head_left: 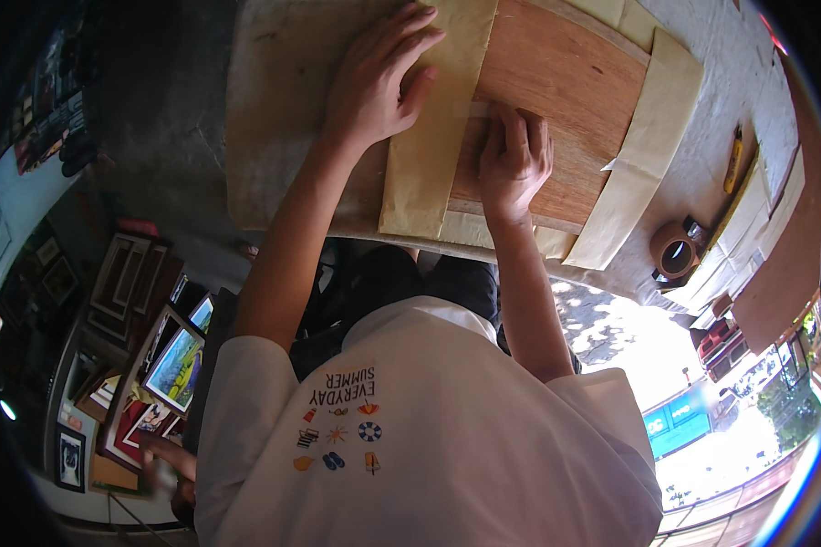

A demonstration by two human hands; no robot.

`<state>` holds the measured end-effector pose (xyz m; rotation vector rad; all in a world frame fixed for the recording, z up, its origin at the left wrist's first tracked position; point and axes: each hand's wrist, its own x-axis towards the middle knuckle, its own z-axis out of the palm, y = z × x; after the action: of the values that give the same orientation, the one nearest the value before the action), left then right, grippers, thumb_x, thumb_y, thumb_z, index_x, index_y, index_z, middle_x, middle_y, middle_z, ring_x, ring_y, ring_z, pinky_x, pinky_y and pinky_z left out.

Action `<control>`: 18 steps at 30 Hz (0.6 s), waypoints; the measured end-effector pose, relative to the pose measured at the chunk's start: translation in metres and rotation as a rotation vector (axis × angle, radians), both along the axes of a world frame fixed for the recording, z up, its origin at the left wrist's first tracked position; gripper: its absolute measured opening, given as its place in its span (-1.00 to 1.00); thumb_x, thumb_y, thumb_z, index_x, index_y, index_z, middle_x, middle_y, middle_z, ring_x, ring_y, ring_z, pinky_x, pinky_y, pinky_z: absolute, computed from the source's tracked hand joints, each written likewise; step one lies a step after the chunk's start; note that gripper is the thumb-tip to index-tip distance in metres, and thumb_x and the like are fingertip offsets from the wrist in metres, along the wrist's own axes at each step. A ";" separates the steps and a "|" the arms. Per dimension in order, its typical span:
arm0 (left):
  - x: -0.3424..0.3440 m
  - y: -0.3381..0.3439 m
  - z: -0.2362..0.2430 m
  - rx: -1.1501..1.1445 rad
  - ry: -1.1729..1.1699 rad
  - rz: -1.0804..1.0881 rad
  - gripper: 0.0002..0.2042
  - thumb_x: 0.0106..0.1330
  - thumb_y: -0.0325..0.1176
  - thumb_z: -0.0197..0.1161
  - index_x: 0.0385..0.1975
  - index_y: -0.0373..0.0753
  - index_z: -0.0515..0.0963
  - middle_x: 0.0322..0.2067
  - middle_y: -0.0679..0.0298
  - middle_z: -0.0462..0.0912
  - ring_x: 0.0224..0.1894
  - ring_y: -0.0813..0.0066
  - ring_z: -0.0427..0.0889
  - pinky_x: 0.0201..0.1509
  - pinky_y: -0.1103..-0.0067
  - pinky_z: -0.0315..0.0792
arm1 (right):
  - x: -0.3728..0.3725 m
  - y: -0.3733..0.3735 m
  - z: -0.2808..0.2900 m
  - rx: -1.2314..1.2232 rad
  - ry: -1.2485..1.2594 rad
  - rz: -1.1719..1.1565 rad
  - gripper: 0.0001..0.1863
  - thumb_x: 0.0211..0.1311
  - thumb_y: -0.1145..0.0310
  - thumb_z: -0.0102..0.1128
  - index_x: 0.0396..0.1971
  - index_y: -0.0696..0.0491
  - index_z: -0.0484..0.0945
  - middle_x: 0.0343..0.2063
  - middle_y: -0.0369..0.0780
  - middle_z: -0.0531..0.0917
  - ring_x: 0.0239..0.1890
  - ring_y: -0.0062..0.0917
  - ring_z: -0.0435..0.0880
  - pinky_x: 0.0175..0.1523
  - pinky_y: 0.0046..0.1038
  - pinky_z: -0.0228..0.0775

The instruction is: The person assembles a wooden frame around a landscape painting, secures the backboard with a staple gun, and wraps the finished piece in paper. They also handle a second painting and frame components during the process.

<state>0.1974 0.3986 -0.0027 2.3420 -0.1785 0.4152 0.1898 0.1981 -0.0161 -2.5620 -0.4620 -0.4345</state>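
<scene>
We see two hands of the person at work, both at one reddish-brown wooden panel lying on one table before the torso. Two broad strips of yellowish paper show, one left strip and one right strip along its sides; more paper shows at the near and far edges, in how many pieces we cannot tell. The left hand lies at the left strip, its four fingers loosely extended and its thumb held apart, grasping nothing that we can see. The right hand is curled narrow over the panel, just beside the left strip's edge; one small translucent piece lies at its fingertips, and we cannot tell whether they grip it. To the right on the table we count one yellow cutter and, nearer the body, one roll of brown tape with one dark object beside it. At the lower left we make out one blurred hand of another person, near several framed pictures, too overlapped to count.
</scene>
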 end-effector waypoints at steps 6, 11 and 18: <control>0.000 0.001 0.001 -0.009 -0.008 -0.002 -0.56 0.16 -0.54 0.28 0.10 -0.22 0.53 0.21 0.18 0.50 0.31 0.17 0.42 0.32 0.32 0.35 | 0.001 0.001 0.002 -0.060 0.029 0.012 -0.84 0.07 0.51 0.30 -0.33 -0.05 0.62 -0.39 -0.30 0.59 -0.38 -0.40 0.61 -0.31 -0.36 0.38; 0.001 0.003 0.000 -0.005 -0.016 -0.005 -0.57 0.17 -0.54 0.28 0.10 -0.23 0.52 0.22 0.17 0.49 0.32 0.18 0.41 0.32 0.31 0.35 | -0.002 -0.002 -0.006 -0.014 0.019 -0.017 -0.82 0.11 0.45 0.31 -0.26 -0.07 0.62 -0.36 -0.27 0.56 -0.38 -0.35 0.59 -0.28 -0.33 0.39; -0.003 0.003 -0.005 -0.045 -0.009 0.001 -0.56 0.18 -0.53 0.27 0.12 -0.21 0.52 0.24 0.20 0.48 0.34 0.19 0.39 0.33 0.30 0.33 | 0.004 0.004 0.005 0.031 0.049 0.109 -0.81 0.12 0.40 0.34 -0.24 -0.11 0.65 -0.38 -0.25 0.54 -0.35 -0.33 0.57 -0.25 -0.31 0.41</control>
<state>0.1944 0.4018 -0.0075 2.2968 -0.1706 0.4259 0.1939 0.2023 -0.0108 -2.4973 -0.5691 -0.3364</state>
